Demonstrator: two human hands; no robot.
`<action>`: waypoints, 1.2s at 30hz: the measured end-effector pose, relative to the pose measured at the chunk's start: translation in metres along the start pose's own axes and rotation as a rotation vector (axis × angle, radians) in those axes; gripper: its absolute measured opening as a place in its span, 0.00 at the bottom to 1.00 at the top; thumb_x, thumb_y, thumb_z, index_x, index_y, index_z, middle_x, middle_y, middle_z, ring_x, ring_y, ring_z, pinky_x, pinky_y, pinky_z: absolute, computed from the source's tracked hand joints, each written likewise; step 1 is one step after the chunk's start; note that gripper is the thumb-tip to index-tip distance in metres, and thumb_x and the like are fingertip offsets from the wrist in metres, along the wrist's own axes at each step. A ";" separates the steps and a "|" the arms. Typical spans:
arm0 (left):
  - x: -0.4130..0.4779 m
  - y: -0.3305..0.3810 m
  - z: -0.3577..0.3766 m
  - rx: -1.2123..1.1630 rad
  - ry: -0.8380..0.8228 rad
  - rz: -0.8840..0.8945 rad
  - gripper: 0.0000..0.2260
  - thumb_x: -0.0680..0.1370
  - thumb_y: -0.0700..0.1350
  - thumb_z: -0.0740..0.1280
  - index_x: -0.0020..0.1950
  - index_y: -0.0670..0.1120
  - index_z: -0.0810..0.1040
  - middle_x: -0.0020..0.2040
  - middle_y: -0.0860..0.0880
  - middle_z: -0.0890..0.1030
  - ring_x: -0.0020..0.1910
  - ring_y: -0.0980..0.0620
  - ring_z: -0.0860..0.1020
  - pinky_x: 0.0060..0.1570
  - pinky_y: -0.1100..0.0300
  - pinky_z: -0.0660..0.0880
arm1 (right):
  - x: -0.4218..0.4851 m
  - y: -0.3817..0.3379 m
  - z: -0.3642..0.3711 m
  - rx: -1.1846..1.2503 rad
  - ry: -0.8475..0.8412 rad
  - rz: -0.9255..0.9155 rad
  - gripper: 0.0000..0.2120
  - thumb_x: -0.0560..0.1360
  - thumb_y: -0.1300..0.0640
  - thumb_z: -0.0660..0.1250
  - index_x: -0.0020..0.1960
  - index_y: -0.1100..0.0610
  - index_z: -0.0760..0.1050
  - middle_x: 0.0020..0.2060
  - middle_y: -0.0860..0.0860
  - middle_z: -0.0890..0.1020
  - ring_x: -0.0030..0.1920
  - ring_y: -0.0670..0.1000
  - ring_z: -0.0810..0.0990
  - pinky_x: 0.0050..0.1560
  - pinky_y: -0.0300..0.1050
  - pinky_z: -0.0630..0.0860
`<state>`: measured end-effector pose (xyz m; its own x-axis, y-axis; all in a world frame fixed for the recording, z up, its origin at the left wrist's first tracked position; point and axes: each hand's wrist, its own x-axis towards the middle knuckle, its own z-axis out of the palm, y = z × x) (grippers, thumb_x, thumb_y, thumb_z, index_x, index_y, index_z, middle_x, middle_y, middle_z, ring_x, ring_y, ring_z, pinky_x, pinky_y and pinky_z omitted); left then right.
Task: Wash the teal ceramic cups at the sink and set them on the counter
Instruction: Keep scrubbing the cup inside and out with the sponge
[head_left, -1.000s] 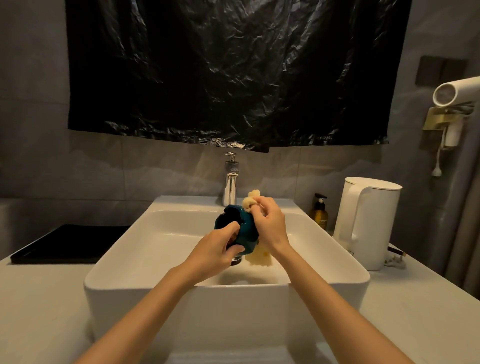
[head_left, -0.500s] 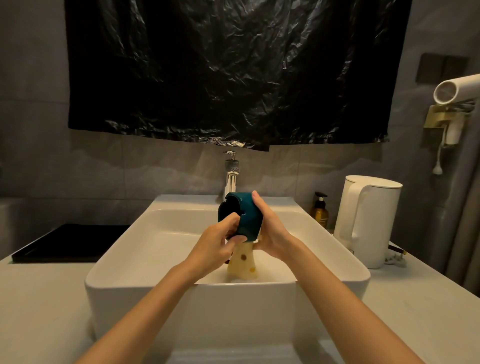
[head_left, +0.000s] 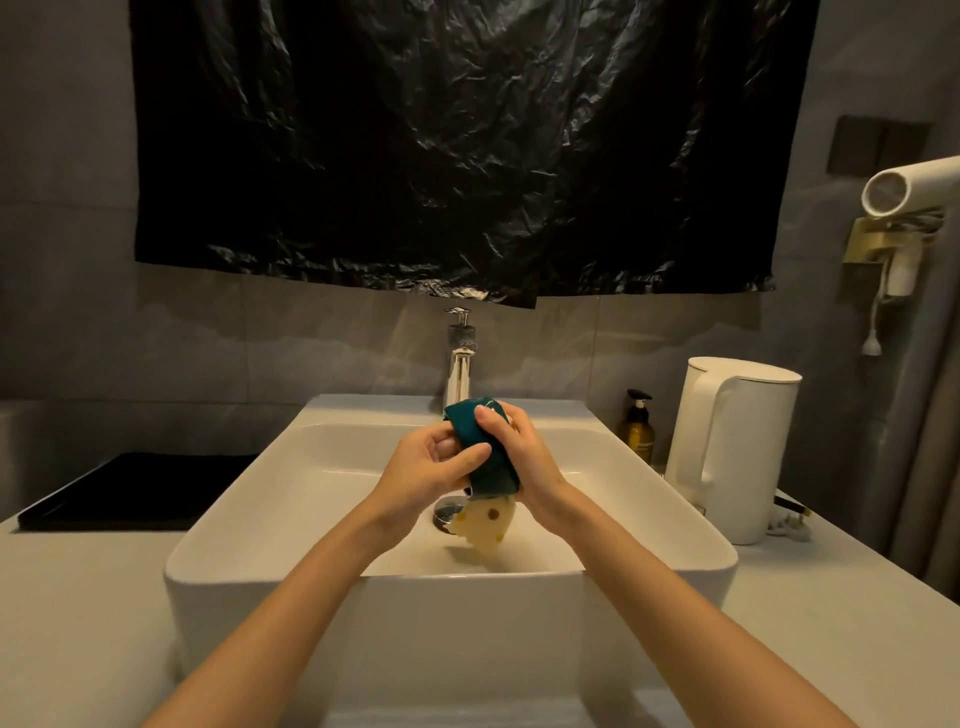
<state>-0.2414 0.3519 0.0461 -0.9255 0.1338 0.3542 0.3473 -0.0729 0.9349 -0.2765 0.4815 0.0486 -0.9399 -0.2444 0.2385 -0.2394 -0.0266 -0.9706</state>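
Note:
Over the white sink basin (head_left: 249, 525) I hold one teal ceramic cup (head_left: 491, 460) in both hands, tilted with its mouth to the upper left. My left hand (head_left: 428, 470) grips the cup near its rim, thumb across the outer wall. My right hand (head_left: 532, 462) wraps the cup's right side, fingers curled over the top. A yellow spotted sponge cloth (head_left: 485, 522) hangs below the cup from under my right palm, above the drain (head_left: 445, 513). No other cup is in view.
A chrome faucet (head_left: 460, 364) stands behind the basin. On the right counter are a white kettle (head_left: 727, 447) and an amber pump bottle (head_left: 637, 428). A black tray (head_left: 130, 488) lies on the left counter. A white hair dryer (head_left: 909, 187) hangs on the right wall.
My right hand moved from the cup's rim, where it held the yellow cloth, to the cup's side. The cloth now hangs below the cup, and the cup has turned in my hands.

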 end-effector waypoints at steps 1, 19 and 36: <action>0.000 0.001 -0.001 -0.036 0.010 -0.020 0.13 0.76 0.39 0.68 0.59 0.48 0.75 0.52 0.50 0.83 0.53 0.51 0.82 0.51 0.59 0.79 | 0.000 0.001 0.001 -0.042 0.001 -0.039 0.20 0.76 0.41 0.63 0.64 0.46 0.64 0.57 0.49 0.75 0.55 0.51 0.77 0.55 0.46 0.79; 0.002 -0.013 -0.007 0.256 0.117 0.015 0.12 0.76 0.35 0.66 0.58 0.45 0.73 0.50 0.47 0.81 0.51 0.51 0.80 0.46 0.65 0.78 | -0.009 0.012 0.000 -0.621 0.147 -0.925 0.12 0.74 0.64 0.69 0.56 0.56 0.77 0.58 0.50 0.80 0.57 0.48 0.78 0.58 0.37 0.74; 0.001 -0.018 -0.005 0.428 0.057 0.056 0.10 0.78 0.42 0.66 0.59 0.47 0.73 0.54 0.47 0.79 0.54 0.50 0.78 0.51 0.61 0.78 | 0.010 0.015 0.005 -0.651 0.288 -0.567 0.12 0.80 0.61 0.58 0.57 0.53 0.78 0.52 0.44 0.75 0.53 0.51 0.69 0.56 0.42 0.71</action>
<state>-0.2491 0.3479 0.0291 -0.9060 0.0856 0.4145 0.4176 0.3393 0.8429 -0.2882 0.4735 0.0358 -0.6428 -0.1075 0.7584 -0.6925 0.5049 -0.5154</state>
